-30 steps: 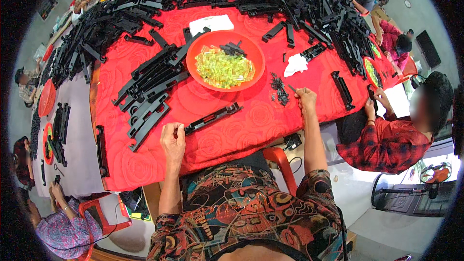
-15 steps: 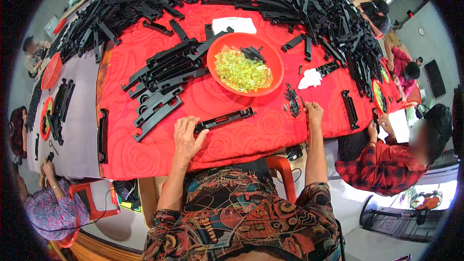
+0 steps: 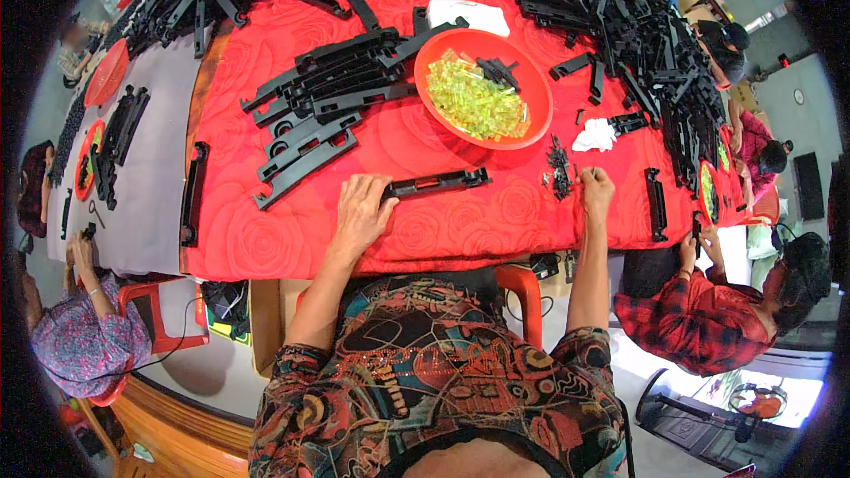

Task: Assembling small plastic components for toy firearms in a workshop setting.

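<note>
A long black plastic bracket [image 3: 443,183] with a slot along it lies on the red cloth before me. My left hand [image 3: 361,210] grips its left end, thumb on the near side and fingers over the top. To the right is a small heap of tiny black parts [image 3: 559,170]. My right hand [image 3: 597,189] is closed just beside that heap, its fingertips pinched together; what they hold, if anything, is too small to make out. Behind the bracket stands an orange-red bowl [image 3: 542,115] of yellow-green translucent pieces [image 3: 469,102], with several small black parts on top.
Similar black brackets [image 3: 305,146] are stacked left of the bowl, and a large mass of them [image 3: 611,35] fills the far edge. A white box [image 3: 467,14] and crumpled white tissue [image 3: 595,134] lie near the bowl. A person in a checked shirt [image 3: 699,319] works at right.
The view has tilted, so the table appears higher and shifted right. Both hands keep about the same places, the left on the bracket, the right by the small black parts.
</note>
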The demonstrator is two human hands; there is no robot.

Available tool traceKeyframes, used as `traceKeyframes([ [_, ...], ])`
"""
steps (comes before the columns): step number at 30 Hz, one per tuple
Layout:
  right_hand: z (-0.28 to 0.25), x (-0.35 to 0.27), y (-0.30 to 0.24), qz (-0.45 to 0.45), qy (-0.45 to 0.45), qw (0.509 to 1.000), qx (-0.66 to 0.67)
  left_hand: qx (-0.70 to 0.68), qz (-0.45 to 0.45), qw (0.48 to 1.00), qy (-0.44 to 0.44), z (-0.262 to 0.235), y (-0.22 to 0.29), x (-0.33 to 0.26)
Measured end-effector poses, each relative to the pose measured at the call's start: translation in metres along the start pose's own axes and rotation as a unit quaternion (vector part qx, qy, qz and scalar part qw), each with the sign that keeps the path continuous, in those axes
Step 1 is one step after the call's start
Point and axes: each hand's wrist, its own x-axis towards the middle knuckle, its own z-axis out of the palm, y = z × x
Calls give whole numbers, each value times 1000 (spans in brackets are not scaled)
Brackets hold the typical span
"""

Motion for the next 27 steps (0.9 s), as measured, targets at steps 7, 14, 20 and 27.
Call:
traceKeyframes([
  [7, 46, 76, -24, -237, -10, 884, -403, 0, 2, 1000, -1, 0, 1, 1],
  [14, 76, 104, -24, -105, -11, 818, -565, -7, 3, 1000, -16, -2, 5, 3],
  [20, 77, 96, -14, -126, 14, 845, -520, -5, -19, 1000, -19, -3, 4, -1],
  [27, 45, 25, -45, -217, 14, 897, -385, -20, -24, 999, -31, -2, 1, 0],
])
